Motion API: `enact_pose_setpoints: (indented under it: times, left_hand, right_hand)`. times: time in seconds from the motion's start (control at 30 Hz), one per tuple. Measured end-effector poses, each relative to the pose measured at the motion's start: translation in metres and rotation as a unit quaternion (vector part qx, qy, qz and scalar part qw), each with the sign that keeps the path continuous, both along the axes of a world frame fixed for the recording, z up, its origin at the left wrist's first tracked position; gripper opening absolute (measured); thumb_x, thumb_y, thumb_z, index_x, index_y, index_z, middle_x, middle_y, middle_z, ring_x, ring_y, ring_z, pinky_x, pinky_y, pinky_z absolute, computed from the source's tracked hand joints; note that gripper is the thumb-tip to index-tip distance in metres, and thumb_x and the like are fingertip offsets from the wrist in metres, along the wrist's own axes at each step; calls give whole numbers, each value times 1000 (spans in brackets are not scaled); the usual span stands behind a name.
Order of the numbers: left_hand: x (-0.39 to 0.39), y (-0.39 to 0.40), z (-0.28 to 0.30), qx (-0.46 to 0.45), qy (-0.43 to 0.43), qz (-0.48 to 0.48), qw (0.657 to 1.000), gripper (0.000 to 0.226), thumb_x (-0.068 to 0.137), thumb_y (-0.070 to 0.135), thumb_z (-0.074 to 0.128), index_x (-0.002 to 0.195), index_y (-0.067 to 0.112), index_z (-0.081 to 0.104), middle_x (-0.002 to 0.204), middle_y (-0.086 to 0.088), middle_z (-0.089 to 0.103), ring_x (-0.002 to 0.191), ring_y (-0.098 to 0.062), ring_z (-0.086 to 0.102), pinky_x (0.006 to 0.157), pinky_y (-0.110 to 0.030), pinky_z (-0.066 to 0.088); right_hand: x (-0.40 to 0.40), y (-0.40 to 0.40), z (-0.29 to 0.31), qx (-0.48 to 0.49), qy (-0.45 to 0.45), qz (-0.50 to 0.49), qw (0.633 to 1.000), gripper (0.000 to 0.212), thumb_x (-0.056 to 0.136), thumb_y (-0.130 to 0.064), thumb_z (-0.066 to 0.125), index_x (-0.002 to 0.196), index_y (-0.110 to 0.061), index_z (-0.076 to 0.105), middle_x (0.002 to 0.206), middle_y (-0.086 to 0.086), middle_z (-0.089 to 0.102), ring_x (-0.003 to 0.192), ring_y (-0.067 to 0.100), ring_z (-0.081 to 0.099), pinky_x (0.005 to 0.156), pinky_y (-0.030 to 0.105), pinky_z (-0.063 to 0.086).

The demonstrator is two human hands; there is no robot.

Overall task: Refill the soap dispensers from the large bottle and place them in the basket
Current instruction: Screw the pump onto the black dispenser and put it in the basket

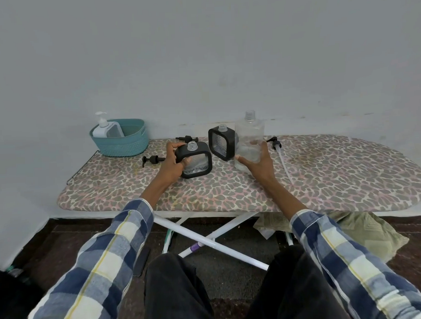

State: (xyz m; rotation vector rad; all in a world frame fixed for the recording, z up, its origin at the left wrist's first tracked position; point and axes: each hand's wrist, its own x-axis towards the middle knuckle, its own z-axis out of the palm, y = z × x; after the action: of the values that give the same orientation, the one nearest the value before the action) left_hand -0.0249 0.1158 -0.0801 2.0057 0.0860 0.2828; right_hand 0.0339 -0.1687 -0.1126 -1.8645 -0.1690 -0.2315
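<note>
Left hand (172, 164) grips a black dispenser (195, 161), centre frame; right hand (258, 163) grips the clear bottle (249, 136). Basket (123, 141) sits upper left on the bench (324, 179).

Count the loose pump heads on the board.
3: one behind the left hand, one left of it, one right of the bottle.

A leopard-print ironing board (324, 179) carries a teal basket (123, 143), two black-framed dispensers (222, 143), loose pump heads (152, 159) and a large clear bottle (249, 134)
</note>
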Motion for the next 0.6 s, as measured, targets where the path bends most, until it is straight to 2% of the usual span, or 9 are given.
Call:
enact_pose_setpoints:
  times: [0.07, 0.13, 0.2, 0.33, 0.4, 0.47, 0.5, 0.53, 0.6]
  left_hand:
    - [-1, -2, -2, -12, -5, 7, 1000, 45, 108, 6, 61, 136, 28, 34, 134, -7, 55, 120, -19, 56, 89, -21, 52]
    - [-2, -5, -4, -24, -12, 13, 1000, 44, 108, 5, 59, 139, 26, 35, 132, -6, 55, 119, -20, 56, 81, -14, 51]
    - [-4, -7, -6, -31, -21, 15, 999, 45, 109, 8, 59, 144, 22, 35, 132, -6, 54, 117, -20, 57, 71, -9, 51]
    - [-6, -8, -12, -47, -38, 20, 998, 49, 110, 13, 60, 150, 19, 33, 135, -6, 52, 108, -11, 59, 67, -11, 55]
    - [-5, -9, -15, -56, -42, 23, 997, 49, 110, 14, 60, 150, 22, 34, 138, -6, 52, 108, -12, 60, 72, -16, 56]
    - [-5, -9, -17, -66, -49, 24, 996, 50, 109, 13, 61, 150, 23, 34, 139, -6, 53, 115, -17, 61, 78, -21, 56]
    - [-5, -9, -19, -71, -51, 24, 996, 50, 109, 13, 61, 149, 24, 35, 140, -6, 54, 117, -19, 61, 80, -23, 57]
    - [-5, -9, -20, -75, -53, 24, 995, 50, 109, 14, 62, 149, 24, 35, 140, -6, 54, 118, -20, 61, 81, -23, 57]
    - [-4, -8, -21, -75, -56, 22, 995, 50, 109, 14, 62, 150, 24, 35, 139, -5, 55, 114, -15, 63, 78, -20, 57]
  right_hand:
    - [1, 0, -1, -3, 0, 5, 1000, 77, 83, -33, 91, 142, -16, 46, 140, 2, 59, 131, 28, 59, 98, 31, 49]
    - [1, -1, -3, -4, 9, 11, 1000, 86, 81, -37, 92, 148, -17, 42, 147, 3, 57, 136, 28, 57, 104, 32, 48]
    - [-3, -2, -4, 9, 26, 18, 999, 101, 78, -45, 93, 155, -19, 33, 157, 8, 51, 141, 30, 54, 114, 42, 48]
    - [-17, 4, -11, 35, 3, -9, 999, 112, 74, -56, 92, 157, -22, 25, 160, 9, 40, 145, 29, 45, 121, 46, 42]
    - [-23, 9, -15, 26, -39, -58, 997, 105, 79, -57, 88, 154, -20, 25, 158, 9, 33, 149, 28, 34, 128, 50, 31]
    - [-28, 14, -18, -8, -103, -124, 987, 90, 88, -57, 81, 149, -19, 27, 153, 9, 30, 151, 25, 26, 133, 49, 8]
    - [-31, 17, -19, -24, -136, -152, 979, 79, 92, -55, 77, 145, -21, 29, 150, 7, 32, 149, 21, 26, 133, 48, 3]
    - [-33, 20, -19, -38, -167, -166, 971, 69, 95, -54, 73, 140, -22, 32, 145, 5, 34, 146, 19, 29, 132, 50, 4]
    - [-37, 29, -21, -68, -230, -152, 959, 53, 101, -50, 69, 132, -22, 37, 136, 1, 39, 138, 18, 38, 130, 54, 17]
